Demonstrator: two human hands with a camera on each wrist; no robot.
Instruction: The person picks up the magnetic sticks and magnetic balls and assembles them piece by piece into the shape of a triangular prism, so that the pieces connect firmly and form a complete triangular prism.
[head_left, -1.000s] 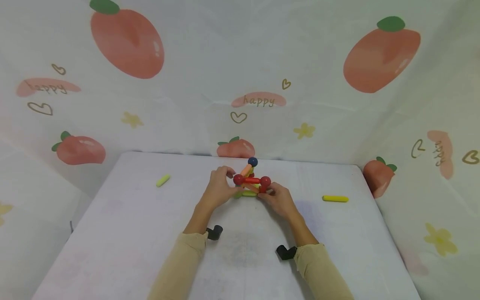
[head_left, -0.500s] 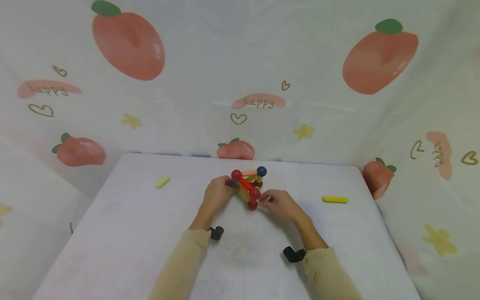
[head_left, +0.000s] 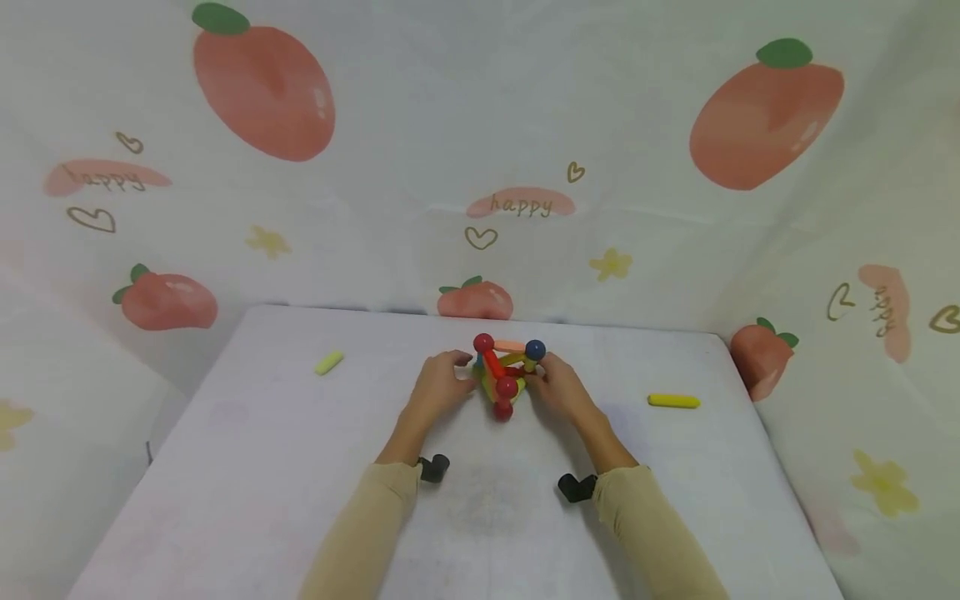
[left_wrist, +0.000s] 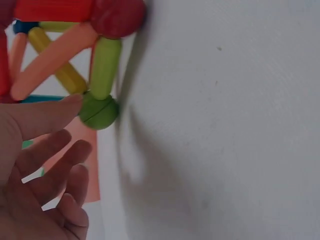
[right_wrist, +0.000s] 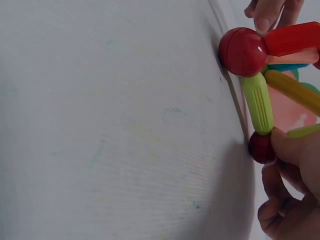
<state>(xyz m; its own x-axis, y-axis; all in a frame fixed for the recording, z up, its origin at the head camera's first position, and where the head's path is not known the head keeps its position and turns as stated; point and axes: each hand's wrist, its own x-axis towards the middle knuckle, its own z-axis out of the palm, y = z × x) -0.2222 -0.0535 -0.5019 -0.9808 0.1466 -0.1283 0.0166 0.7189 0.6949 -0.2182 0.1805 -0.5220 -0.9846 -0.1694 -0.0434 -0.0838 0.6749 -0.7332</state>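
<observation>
A ball-and-stick toy frame (head_left: pixel 492 363) stands mid-table, built of coloured rods and balls. Red balls and a red rod face me in the head view, and a blue ball (head_left: pixel 535 350) tops its right rear corner. My left hand (head_left: pixel 441 383) is at its left side. In the left wrist view that thumb tip lies against the green ball (left_wrist: pixel 99 111), while the other fingers bend loosely below, off the frame. My right hand (head_left: pixel 561 390) pinches a dark red bottom ball (right_wrist: pixel 262 148) between thumb and finger, under a light green rod (right_wrist: pixel 258 102).
A short pale yellow-green rod (head_left: pixel 328 362) lies at the table's left rear. Farther right lies a longer yellow rod (head_left: pixel 673 402). A fruit-printed cloth (head_left: pixel 375 208) hangs behind the white table (head_left: pixel 480 517). Black wrist mounts (head_left: pixel 577 488) stick out at both cuffs.
The frame has turned and now stands with its red-rod side toward me. My right hand has moved from the front red corner back to the right rear corner. The left hand stays at the left.
</observation>
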